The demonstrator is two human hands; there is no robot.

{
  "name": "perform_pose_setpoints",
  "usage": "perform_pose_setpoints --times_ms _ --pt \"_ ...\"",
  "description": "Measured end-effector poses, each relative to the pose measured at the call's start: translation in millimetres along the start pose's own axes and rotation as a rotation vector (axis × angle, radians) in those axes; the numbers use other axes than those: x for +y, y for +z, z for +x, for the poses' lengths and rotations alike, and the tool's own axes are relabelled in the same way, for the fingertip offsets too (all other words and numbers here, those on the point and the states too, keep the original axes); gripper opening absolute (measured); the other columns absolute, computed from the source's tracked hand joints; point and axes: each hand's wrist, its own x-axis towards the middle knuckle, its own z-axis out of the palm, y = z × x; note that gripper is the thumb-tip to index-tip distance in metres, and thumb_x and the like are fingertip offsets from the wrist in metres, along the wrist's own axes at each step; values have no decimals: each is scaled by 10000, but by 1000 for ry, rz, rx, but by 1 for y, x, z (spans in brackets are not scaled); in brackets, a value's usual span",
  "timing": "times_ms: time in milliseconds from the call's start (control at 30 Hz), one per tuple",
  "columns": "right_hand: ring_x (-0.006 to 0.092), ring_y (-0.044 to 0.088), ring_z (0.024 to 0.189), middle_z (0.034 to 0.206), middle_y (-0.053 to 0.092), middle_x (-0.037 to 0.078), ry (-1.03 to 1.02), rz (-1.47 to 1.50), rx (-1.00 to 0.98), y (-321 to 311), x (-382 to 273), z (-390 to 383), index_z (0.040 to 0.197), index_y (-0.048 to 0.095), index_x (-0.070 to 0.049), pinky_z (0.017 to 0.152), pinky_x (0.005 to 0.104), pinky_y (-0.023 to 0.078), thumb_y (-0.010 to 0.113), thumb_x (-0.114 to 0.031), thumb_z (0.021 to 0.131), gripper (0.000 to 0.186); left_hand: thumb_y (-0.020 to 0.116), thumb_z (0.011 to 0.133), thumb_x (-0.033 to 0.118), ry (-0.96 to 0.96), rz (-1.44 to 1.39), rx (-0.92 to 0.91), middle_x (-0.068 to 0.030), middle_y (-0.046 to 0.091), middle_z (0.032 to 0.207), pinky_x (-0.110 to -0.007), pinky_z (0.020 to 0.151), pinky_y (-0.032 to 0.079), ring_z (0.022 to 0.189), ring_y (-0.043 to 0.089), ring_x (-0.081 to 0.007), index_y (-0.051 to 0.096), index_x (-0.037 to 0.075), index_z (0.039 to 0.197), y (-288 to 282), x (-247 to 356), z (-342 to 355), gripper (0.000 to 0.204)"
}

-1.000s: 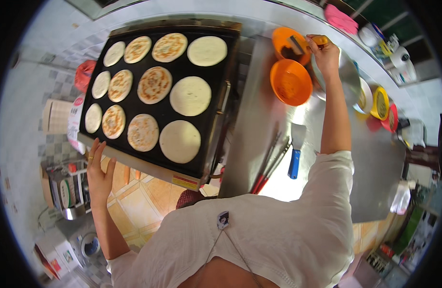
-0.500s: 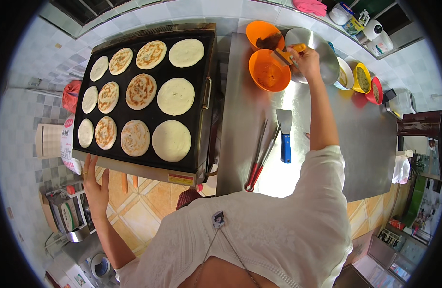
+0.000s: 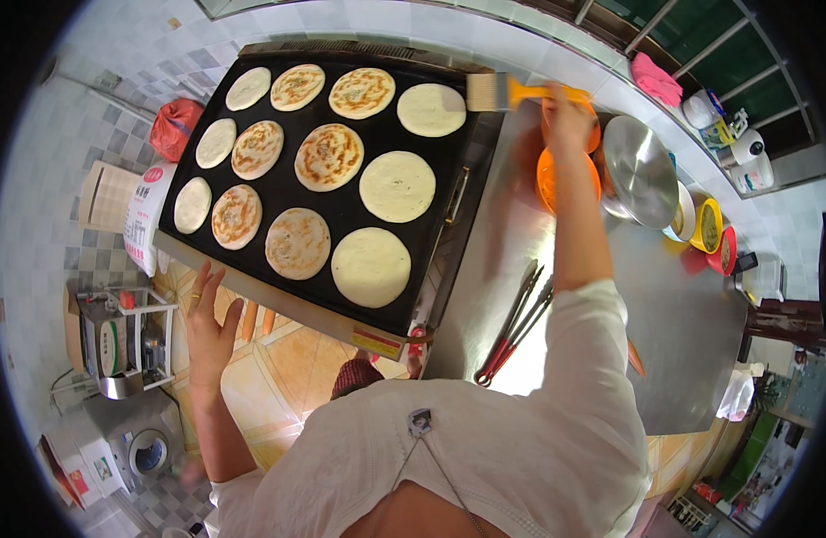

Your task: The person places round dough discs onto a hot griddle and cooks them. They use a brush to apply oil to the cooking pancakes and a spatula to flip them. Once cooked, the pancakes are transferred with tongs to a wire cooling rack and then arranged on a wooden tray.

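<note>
Brush (image 3: 512,91), orange-handled, is in the right hand (image 3: 567,121), which grasps the handle; bristles reach leftward from it, at the edge of the griddle (image 3: 278,195), just beside a pale flatbread (image 3: 431,109). Step in hand, by my judgement: brush work at the griddle. A stroke from here would call for bristles lowered flat, light pressure. Left hand (image 3: 211,323) grasps nothing, fingers spread by the griddle's front; contact unclear. Beyond it, a browned flatbread (image 3: 236,217). Nearer than the right hand, tongs (image 3: 495,362). Orange bowls (image 3: 547,184) half hidden behind right hand and forearm; contents, bristle height hard to make out.
</note>
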Motion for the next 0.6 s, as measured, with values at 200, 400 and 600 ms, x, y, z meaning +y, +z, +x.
perform_pose_setpoints --times_ms 200,400,600 --pt "101 555 539 688 617 45 89 -27 -13 25 58 27 809 606 -23 479 225 427 688 -106 804 116 602 834 88 -64 -6 30 -230 415 1373 -422 989 386 1204 472 -391 509 -22 1228 -13 -22 -21 419" --pt "73 482 501 639 580 17 145 -127 -194 19 9 -62 780 631 -28 471 204 382 716 -142 801 143 589 854 106 -174 17 59 -224 432 1362 -414 988 380 1216 457 -394 521 -14 1218 -16 -40 -55 389" --pt "63 482 516 642 573 -5 159 -123 -195 2 41 -108 808 624 -65 469 187 360 733 -181 792 160 626 829 90 -46 -16 119 -213 449 1353 -401 978 394 1205 477 -381 523 2 1223 -22 -24 -51 417"
